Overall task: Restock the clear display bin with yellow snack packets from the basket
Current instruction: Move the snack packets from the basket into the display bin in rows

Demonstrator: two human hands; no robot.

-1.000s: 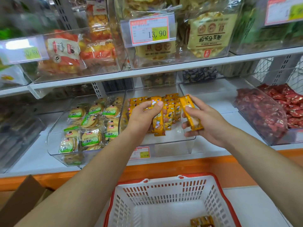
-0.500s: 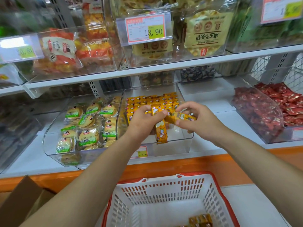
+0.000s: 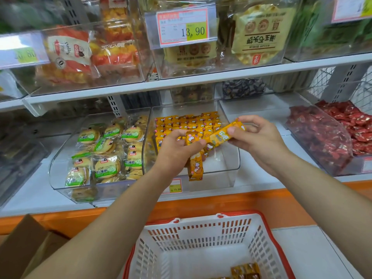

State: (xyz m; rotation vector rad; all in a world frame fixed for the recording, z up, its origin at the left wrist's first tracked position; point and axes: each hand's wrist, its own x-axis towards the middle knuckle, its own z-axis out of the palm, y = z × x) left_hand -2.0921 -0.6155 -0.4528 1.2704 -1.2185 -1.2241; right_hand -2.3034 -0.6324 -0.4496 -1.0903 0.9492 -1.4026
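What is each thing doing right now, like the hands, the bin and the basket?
Left hand, grips yellow packets, one hanging down.
Right hand, pinches one tilted packet.
Bin, packet rows at the back, front bare.
Basket, nearly empty, few packets at the bottom.

The clear display bin [image 3: 225, 164] holds rows of yellow snack packets [image 3: 187, 121] at its 12 o'clock end. One packet [image 3: 195, 168] hangs upright from the left hand [image 3: 177, 150]; a second packet [image 3: 220, 136], pinched in the right hand [image 3: 259, 141], tilts toward 2 o'clock. At the bin's 6 o'clock, the white basket [image 3: 201, 236] has spare packets [image 3: 245, 270] at its 5 o'clock corner
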